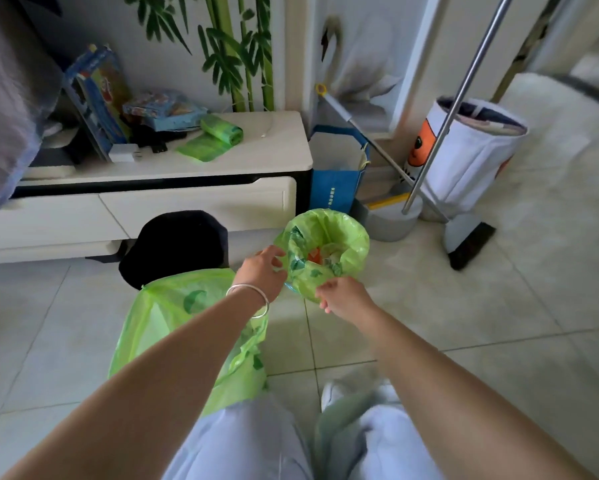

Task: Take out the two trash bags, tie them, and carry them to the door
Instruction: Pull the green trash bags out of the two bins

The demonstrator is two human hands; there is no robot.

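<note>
Two hands (261,271) (343,296), pinching green bag rim (357,244)

Around the small bin lined with a green plastic bag (325,252), bare tiled floor (429,306) lies open on the near and right sides, while a blue paper bag (336,181) and grey dustpan (391,220) crowd behind it and a black bin (177,244) stands left.

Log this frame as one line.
phase: gathering bin liner | left hand: on green liner rim | right hand: pinching rim | first green bag: out, on floor
</note>
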